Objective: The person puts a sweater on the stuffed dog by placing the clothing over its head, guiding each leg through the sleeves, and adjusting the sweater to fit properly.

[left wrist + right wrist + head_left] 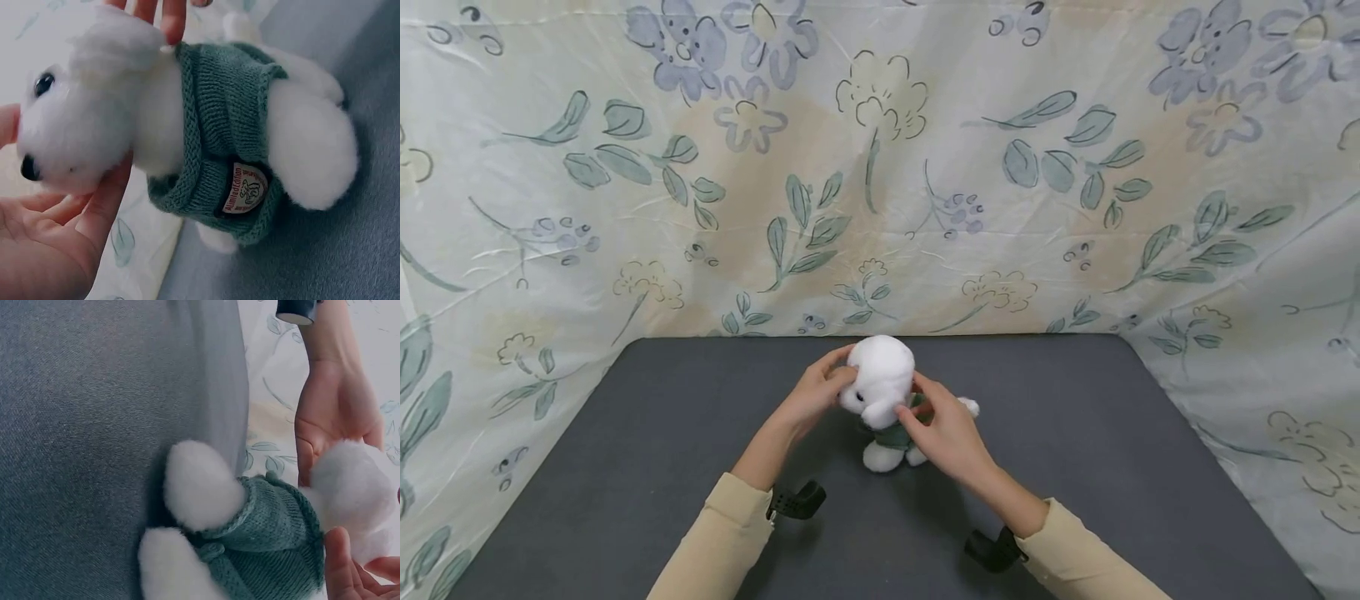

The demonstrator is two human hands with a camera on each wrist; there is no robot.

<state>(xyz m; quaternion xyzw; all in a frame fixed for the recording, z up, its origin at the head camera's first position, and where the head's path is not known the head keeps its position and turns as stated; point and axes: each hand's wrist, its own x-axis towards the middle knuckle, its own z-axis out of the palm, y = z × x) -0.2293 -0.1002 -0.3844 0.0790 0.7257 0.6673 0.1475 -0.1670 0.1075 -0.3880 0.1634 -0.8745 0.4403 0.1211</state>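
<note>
A white plush dog [881, 367] in a green knitted sweater [225, 106] is upright on the dark grey table, its head turned to the left. My left hand [811, 395] holds the head at the muzzle, the thumb on the near side and the fingers spread under and behind it. At the other side, my right hand [951, 433] has its thumb and fingers around the floppy ear [372, 545] by the neck. A small printed label [245, 187] shows on the sweater. The far side of the head is hidden in the head view.
The dark grey table [662, 450] extends around the toy on every side. Behind it hangs a white floral cloth [925, 250], which also covers both sides. Black wrist cameras are strapped on the left wrist [799, 500] and right wrist [992, 550].
</note>
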